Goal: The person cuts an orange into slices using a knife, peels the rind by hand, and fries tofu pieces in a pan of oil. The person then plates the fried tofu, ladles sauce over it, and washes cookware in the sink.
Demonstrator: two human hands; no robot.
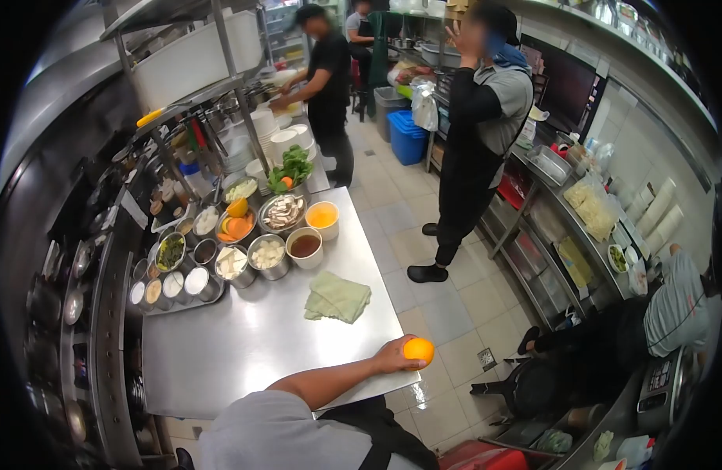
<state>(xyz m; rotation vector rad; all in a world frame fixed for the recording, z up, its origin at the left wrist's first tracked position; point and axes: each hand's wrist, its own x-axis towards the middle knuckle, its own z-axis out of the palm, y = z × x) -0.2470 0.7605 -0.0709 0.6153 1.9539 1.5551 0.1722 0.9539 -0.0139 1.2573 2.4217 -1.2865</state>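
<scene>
Near the right front corner of the steel table point(220, 352), my right hand point(391, 356) is closed around an orange point(418, 353), which shows beyond my fingers. A folded green cloth point(337, 297) lies flat on the table, farther from me than that hand. Beyond the cloth stand a cup of dark liquid point(305, 246) and a cup of yellow-orange liquid point(323, 218). My left hand does not show.
Metal bowls of cut food point(269, 255) and several small containers fill the table's far left part. A person point(486, 133) stands in the aisle, another point(326, 86) works at the back counter, and a third point(674, 305) leans at the right.
</scene>
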